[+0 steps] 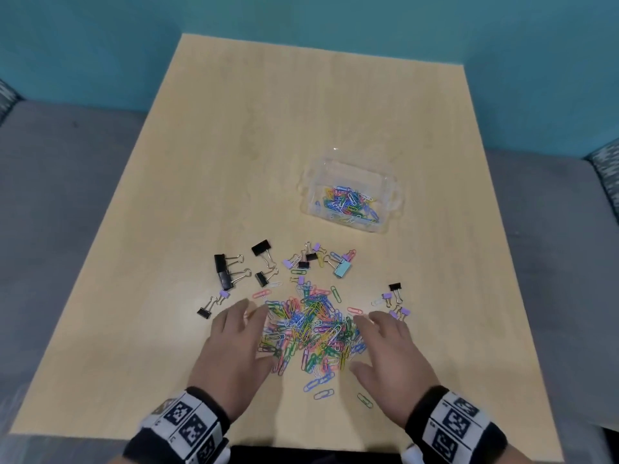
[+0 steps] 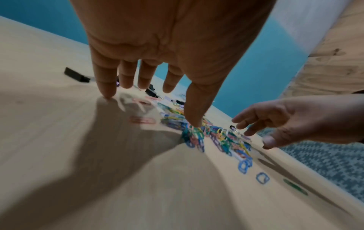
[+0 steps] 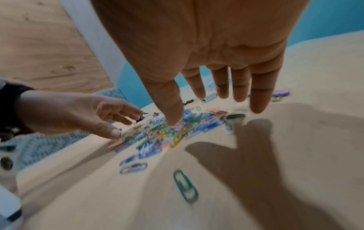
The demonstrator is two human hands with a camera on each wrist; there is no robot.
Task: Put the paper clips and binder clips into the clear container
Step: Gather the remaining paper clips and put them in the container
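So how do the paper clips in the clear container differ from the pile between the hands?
The clips in the clear container form a small heap held in by its walls; the table pile is larger, spread loose, flanked by the left hand and right hand. Both are mixed colours.

You are in an office-like room: a pale wood desk (image 1: 201, 162), teal wall (image 1: 335, 15), grey patterned upholstered seating (image 1: 606, 175).

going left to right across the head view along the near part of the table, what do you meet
left hand → pile of paper clips → right hand → purple binder clips just past its fingers
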